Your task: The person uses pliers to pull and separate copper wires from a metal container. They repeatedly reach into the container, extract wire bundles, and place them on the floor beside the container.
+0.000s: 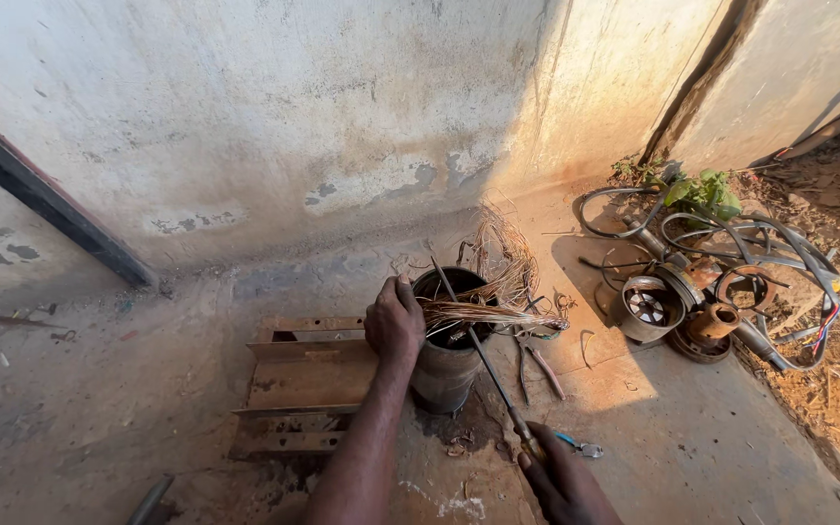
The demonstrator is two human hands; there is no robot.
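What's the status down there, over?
Left hand grips the rim of the motor casing. Right hand holds a long rod into it. Copper wire bundle sticks out; pliers lie beside.

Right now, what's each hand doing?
Left hand: gripping the rim of the motor housing.
Right hand: closed around the long rod.

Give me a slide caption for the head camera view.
Left hand grips a motor stator; right hand works a long rod into its copper windings.
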